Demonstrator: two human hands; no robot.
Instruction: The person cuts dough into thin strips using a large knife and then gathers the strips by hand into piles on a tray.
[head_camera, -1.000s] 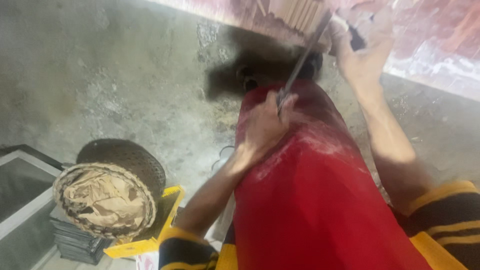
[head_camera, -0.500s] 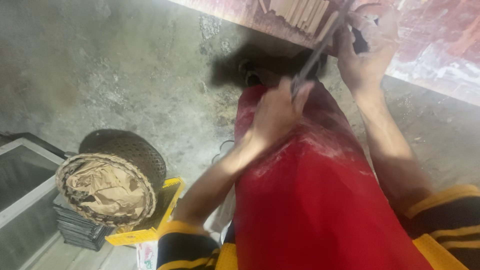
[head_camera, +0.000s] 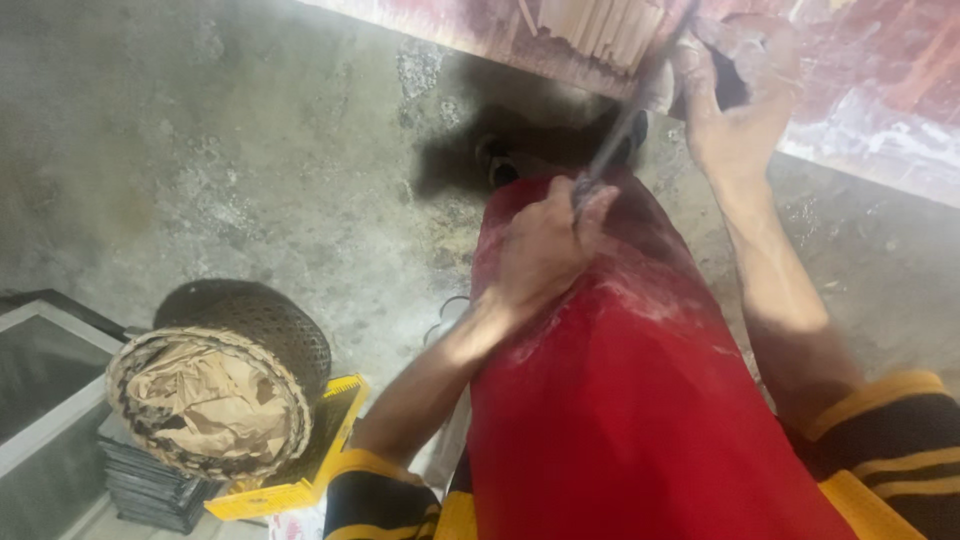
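My left hand is closed around the lower end of a thin grey metal blade that slants up to the right. My right hand grips the blade's dark upper end at the top of the view. Both hands hover over a red cloth draped across my lap, dusted with white powder. Just above the blade, a bundle of pale thin sticks rests on a reddish stained worktop. Yellow and black striped sleeves cover both my arms.
A woven basket lined with crumpled brown paper sits at the lower left on a yellow plastic crate. Dark stacked trays lie under it, beside a grey framed panel. Rough concrete floor spreads to the left.
The view has shifted so the hands sit higher and further right. Both hands keep their hold on the blade, which has moved up toward the sticks.
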